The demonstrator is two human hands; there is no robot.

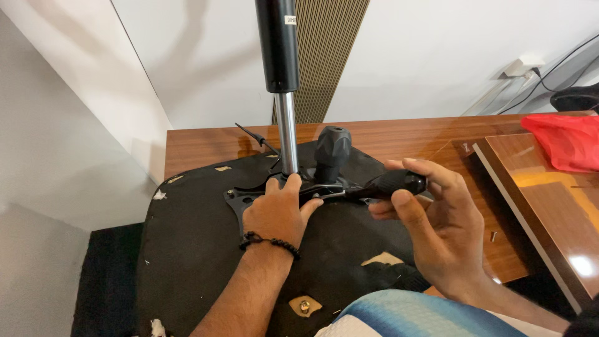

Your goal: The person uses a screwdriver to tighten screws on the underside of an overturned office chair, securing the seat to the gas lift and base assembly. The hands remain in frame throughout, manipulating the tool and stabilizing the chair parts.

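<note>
An upturned office chair seat (187, 249), black on its underside, lies on a wooden table (399, 137). A black metal mechanism plate (240, 201) is fixed to it, and a gas lift cylinder (279, 75) stands up from the plate. My left hand (277, 209) rests flat on the plate at the foot of the cylinder; a black bead bracelet is on its wrist. My right hand (430, 218) grips the black handle of a screwdriver (390, 184), whose tip points left toward the plate. A black tension knob (331, 153) stands just behind the tool.
A red bag (564, 140) lies on a second glossy wooden top (549, 206) at the right. Cables and a white socket (523, 65) run along the white wall. A ribbed panel (327, 56) stands behind the cylinder. A small screw (493, 236) lies on the table.
</note>
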